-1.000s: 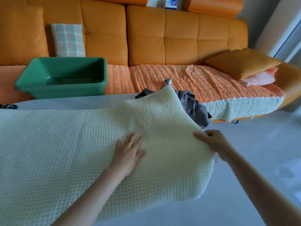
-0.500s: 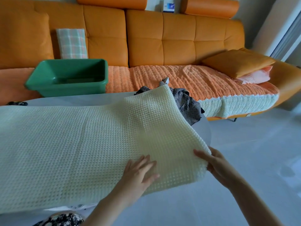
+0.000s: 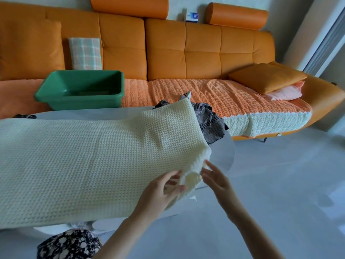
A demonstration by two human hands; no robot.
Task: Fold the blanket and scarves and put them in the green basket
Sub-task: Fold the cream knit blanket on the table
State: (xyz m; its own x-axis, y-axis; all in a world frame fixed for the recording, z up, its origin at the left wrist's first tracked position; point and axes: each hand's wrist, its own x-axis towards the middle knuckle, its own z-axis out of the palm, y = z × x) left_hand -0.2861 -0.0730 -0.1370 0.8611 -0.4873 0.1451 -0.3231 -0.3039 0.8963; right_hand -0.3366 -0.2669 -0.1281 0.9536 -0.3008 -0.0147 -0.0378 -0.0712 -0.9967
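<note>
The green basket (image 3: 84,102) stands on the sofa (image 3: 168,53), beyond the far left edge of the table (image 3: 222,152), and I see nothing folded inside it. The cream blanket (image 3: 93,165) lies spread over the table from the left edge almost to the right edge and hangs over the near edge. Its near right corner is bunched up between the two hands. The left hand (image 3: 164,191) lies on this corner with the fingers a little bent; it is blurred, so I cannot tell if it pinches the cloth. The right hand (image 3: 214,178) is wide, the fingers straight, and the fingertips (image 3: 206,162) touch the bunched corner. A grey scarf (image 3: 211,124) lies crumpled at the far right edge, partly under the blanket.
</note>
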